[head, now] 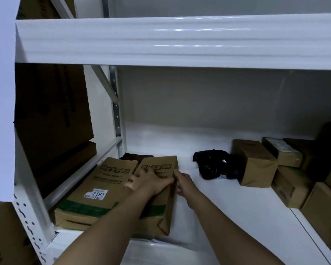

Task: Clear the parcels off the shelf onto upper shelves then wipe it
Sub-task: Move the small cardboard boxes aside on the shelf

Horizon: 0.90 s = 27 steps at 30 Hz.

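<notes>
From the head camera, both hands meet on one brown paper parcel (157,190) lying flat on the white shelf (227,203). The left hand (149,181) lies on the parcel's top face, fingers spread and bent over the printed lettering. The right hand (183,183) is against the parcel's right edge, its fingers tucked out of sight along that side; whether they curl under it cannot be told.

Just left of the left hand, touching the held parcel, lies a second brown paper parcel (96,194) of the same long, flat, creased shape, with a green band and a white sticker (97,194) reading 2193. Something dark sits behind these two, too dim to make out.

Beyond the right hand sits one crumpled glossy black plastic bag (216,166). Farther right, a cluster of at least five cardboard boxes (256,165), rectangular and matte. Above both hands runs a smooth glossy white metal beam (180,41).
</notes>
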Each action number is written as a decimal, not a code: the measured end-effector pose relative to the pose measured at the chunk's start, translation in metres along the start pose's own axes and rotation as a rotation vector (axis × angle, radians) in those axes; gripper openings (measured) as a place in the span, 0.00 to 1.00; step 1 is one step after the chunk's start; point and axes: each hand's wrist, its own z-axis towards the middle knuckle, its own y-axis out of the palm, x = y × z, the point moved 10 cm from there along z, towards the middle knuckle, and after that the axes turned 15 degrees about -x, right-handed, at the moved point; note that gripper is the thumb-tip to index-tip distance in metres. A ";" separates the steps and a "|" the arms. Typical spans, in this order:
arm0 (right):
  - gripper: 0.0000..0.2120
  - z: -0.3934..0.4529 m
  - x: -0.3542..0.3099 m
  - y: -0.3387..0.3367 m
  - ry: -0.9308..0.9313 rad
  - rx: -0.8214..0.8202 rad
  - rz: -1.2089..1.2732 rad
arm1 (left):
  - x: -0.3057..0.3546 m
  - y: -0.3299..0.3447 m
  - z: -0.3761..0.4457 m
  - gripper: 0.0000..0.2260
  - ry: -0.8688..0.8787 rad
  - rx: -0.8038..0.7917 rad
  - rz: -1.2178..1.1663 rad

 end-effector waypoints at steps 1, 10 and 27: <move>0.24 -0.002 0.002 -0.001 0.006 0.004 -0.007 | -0.001 0.003 0.003 0.42 -0.010 -0.005 0.012; 0.37 0.027 0.032 0.000 0.009 -0.032 -0.195 | -0.009 0.013 0.009 0.44 -0.058 0.058 0.065; 0.21 0.030 0.021 0.008 0.130 -0.124 -0.558 | -0.010 0.018 0.011 0.42 -0.092 0.149 0.253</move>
